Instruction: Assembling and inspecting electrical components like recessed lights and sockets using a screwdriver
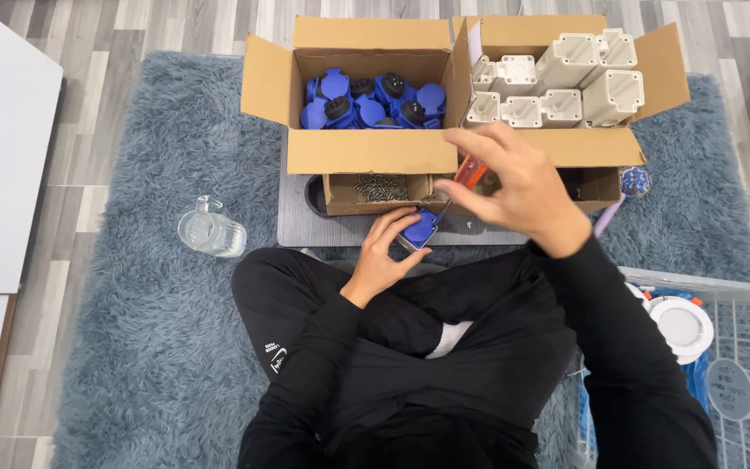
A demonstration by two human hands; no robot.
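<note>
My left hand [381, 258] pinches a blue socket insert [421, 227] against the grey board [299, 227] over my knees. My right hand [514, 184] is closed round an orange-handled screwdriver [469, 176], tip down at the insert. I judge the blade should stand straight on the screw, fingers clear of it. The small box of screws [381, 188] sits just beyond; the rug [145, 304] to my left is open.

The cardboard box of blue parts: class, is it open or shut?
Open. The cardboard box has its flaps folded outward, and the blue parts inside are plainly visible from above.
</note>
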